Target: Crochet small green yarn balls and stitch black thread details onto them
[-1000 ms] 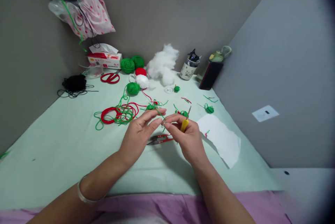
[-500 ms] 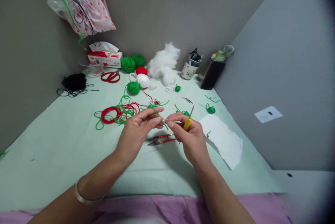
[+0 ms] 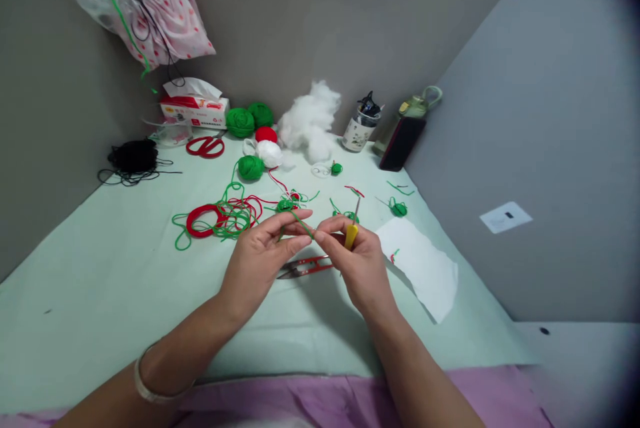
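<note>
Over the middle of the table, my left hand [image 3: 254, 265] is closed on a strand of green yarn [image 3: 303, 223], which runs across its fingers toward the other hand. My right hand [image 3: 361, 267] pinches at the same strand, thumb against forefinger, the fingertips of both hands nearly meeting. Tucked in the right hand is a crochet hook [image 3: 352, 235] with a yellow handle, its metal shaft pointing up. Below the fingers lie thread snips [image 3: 306, 268] with red handles, partly hidden by the right hand. Small green crocheted pieces [image 3: 285, 205] sit just beyond the hands.
Tangled green and red yarn [image 3: 240, 218] lies left around a red ring [image 3: 193, 221]. Yarn balls [image 3: 251, 167], white stuffing [image 3: 313, 121], red scissors [image 3: 205, 147] and a tissue box [image 3: 200, 115] stand behind. White paper [image 3: 425, 275] is at right, a phone [image 3: 403, 143] by a bottle [image 3: 414, 107].
The green strand between the hands has shifted, and its loose tail below the fingertips no longer shows. The fingers have moved slightly; both hands keep their hold. The view has swayed a little.
</note>
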Available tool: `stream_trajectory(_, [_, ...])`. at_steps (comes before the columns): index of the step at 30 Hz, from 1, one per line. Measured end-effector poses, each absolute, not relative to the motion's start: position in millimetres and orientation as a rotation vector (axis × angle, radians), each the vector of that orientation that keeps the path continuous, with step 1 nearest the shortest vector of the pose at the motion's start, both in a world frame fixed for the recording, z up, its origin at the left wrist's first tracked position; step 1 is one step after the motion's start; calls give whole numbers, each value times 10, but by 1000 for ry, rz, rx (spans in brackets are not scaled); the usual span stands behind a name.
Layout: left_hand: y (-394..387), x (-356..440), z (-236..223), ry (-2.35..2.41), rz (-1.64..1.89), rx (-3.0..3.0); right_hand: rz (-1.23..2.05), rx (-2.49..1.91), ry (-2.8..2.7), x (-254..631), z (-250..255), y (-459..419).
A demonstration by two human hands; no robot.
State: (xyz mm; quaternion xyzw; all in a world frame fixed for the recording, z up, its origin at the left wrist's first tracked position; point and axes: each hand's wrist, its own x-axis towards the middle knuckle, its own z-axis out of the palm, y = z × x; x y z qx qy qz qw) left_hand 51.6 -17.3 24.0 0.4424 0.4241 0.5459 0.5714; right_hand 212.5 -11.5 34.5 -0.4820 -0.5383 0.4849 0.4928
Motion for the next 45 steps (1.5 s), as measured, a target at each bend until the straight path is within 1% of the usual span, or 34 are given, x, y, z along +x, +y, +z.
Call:
stream_trajectory(5, [-165,507,235,1010,1292,1022,1373,-1044,-1233,2177,343,-77])
stream_trajectory(7, [-162,501,232,982,1304,988,1394,-1004,-1201,2218,356,-48])
stream_trajectory(12, [-157,493,219,927,1308,966,1354,-992,-1137,2283,363,-21])
stream_trajectory(16, [-150,492,216,934,1304,972,1352,-902,-1121,2279,350,-54])
stream_trajectory(20, [-152,494,239,907,1312,960,1277,-839,-1150,2289,333,-71])
stream_trajectory(25, [-168,495,265,892,1334,949,1175,-889,-1209,2313,307,-67])
stream_trajectory(29, [-169,486,270,889,1328,972,977,-898,-1337,2289,338,-99])
stream_trajectory(31, [-166,483,273,893,1324,966,754,-899,-1488,2269,365,-142])
stream_trajectory(36, [-167,489,280,889,1339,942,80,-793,-1944,2217,362,-240])
stream_trajectory(39, [-175,496,270,883,1332,919,-227,-736,-2059,2200,326,-245])
stream_trajectory(41, [-176,498,262,881,1316,905,-261,-712,-2036,2207,327,-248])
stream_trajectory(45, [-167,497,267,900,1295,889,32,-747,-1941,2244,396,-277])
